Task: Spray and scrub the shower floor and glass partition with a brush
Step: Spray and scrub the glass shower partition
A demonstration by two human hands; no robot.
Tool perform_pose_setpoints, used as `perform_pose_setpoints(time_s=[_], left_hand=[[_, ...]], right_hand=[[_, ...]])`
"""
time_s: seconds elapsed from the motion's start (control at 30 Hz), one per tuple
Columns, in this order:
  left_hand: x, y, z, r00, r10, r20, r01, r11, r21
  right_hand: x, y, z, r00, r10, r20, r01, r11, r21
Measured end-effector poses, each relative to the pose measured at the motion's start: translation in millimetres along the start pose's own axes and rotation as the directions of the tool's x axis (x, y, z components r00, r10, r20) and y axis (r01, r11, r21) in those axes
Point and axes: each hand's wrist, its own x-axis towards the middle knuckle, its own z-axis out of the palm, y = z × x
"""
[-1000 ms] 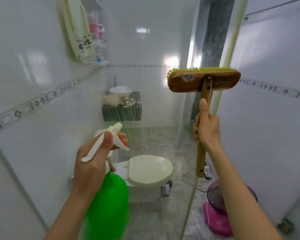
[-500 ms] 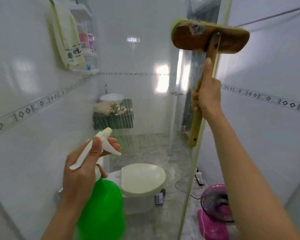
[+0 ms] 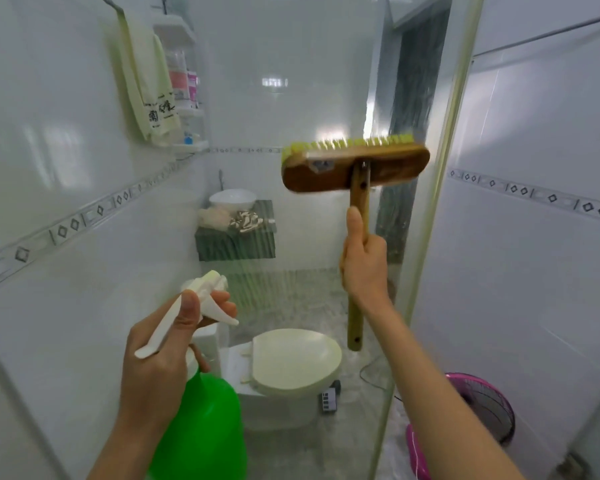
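The right hand (image 3: 364, 268) was clamped round the wooden handle of the brush (image 3: 355, 168), thumb laid up the shaft, holding the head high and level with its yellow bristles turned to the glass partition (image 3: 309, 64), close to the pane's right edge. The left hand (image 3: 163, 358) was wrapped round the neck of the green spray bottle (image 3: 201, 427), near and low on the left, fingers curled at the white trigger and the nozzle facing the glass. The shower floor itself lay out of view below. The likeliest trouble was the brush running off that right edge: a hard sideways stroke could have let the wooden block knock the rim of the pane, or the free tail of the handle swing into it. Runs of liquid streaked the glass, so a wet shaft might have slipped in a one-handed grip. Spray drifting past the edge could have reached the pink fan (image 3: 478, 407) on the right, and runoff the power strip (image 3: 329, 400) by the toilet (image 3: 295, 358). With both hands full, nothing was free to brace against a slip on wet tile
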Motion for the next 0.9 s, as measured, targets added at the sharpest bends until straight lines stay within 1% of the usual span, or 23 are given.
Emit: perform_pose_setpoints(time_s=[0.07,0.13,0.2,0.23,0.3,0.37,0.43,0.47,0.53,0.63,0.67,0.7,0.77,0.83,0.87,0.9], left_hand=[[-2.9,0.5,-8.3,1.0,0.003,-0.022,-0.003,1.0,0.005],[-6.5,1.5,-16.9,0.999,-0.001,-0.044,0.001,1.0,0.006],[-10.2,2.7,-25.1,0.999,0.003,-0.051,-0.003,1.0,0.003],[-11.6,2.2,-29.4,0.999,0.002,-0.052,-0.001,1.0,0.009],[-13.2,2.7,-35.4,0.999,-0.006,-0.05,0.008,0.999,0.035],[-15.0,3.2,-40.5,0.998,-0.011,-0.057,0.014,0.999,0.038],[-17.1,4.5,-44.9,0.998,-0.015,-0.067,0.018,0.999,0.033],[-18.3,5.3,-46.5,0.997,-0.014,-0.07,0.016,0.999,0.036],[-22.0,5.1,-51.7,0.997,-0.015,-0.082,0.017,0.999,0.03],[-27.0,1.2,-62.5,0.994,-0.026,-0.107,0.03,0.999,0.032],[-28.2,-0.2,-66.4,0.992,-0.028,-0.12,0.032,0.999,0.035],[-28.8,-1.3,-70.3,0.99,-0.031,-0.137,0.036,0.999,0.036],[-29.9,-3.0,-76.7,0.986,-0.037,-0.163,0.048,0.997,0.059],[-31.5,-4.1,-81.7,0.982,-0.041,-0.185,0.054,0.996,0.067],[-31.8,-4.9,-84.1,0.979,-0.046,-0.199,0.059,0.996,0.063],[-32.8,-5.4,-87.4,0.976,-0.051,-0.213,0.065,0.996,0.061]], right_hand=[[-40.4,49.1,5.0,0.999,0.053,-0.013,-0.053,0.999,-0.008],[-95.6,102.3,8.0,0.983,0.183,0.001,-0.182,0.981,-0.066],[-130.8,122.1,14.8,0.964,0.264,0.039,-0.258,0.96,-0.108],[-130.6,115.3,20.1,0.96,0.277,0.044,-0.272,0.957,-0.101],[-106.0,73.1,31.1,0.971,0.225,0.077,-0.217,0.971,-0.1],[-69.6,25.2,44.8,0.98,0.126,0.154,-0.11,0.988,-0.108],[-52.6,5.9,58.8,0.98,0.063,0.187,-0.049,0.995,-0.082],[-56.7,8.9,62.6,0.979,0.06,0.195,-0.049,0.997,-0.061],[-88.6,42.5,62.1,0.977,0.107,0.183,-0.1,0.994,-0.051],[-153.5,99.1,55.7,0.953,0.261,0.153,-0.239,0.959,-0.152],[-161.6,102.4,58.7,0.948,0.282,0.15,-0.256,0.951,-0.174],[-155.2,97.3,66.1,0.948,0.283,0.143,-0.26,0.952,-0.16],[-121.8,58.8,86.9,0.962,0.22,0.164,-0.215,0.975,-0.048],[-78.9,16.8,106.7,0.976,0.113,0.185,-0.112,0.994,-0.015],[-64.5,5.4,114.1,0.98,0.057,0.19,-0.058,0.998,-0.003],[-61.1,5.6,119.6,0.981,0.034,0.193,-0.037,0.999,0.011]])
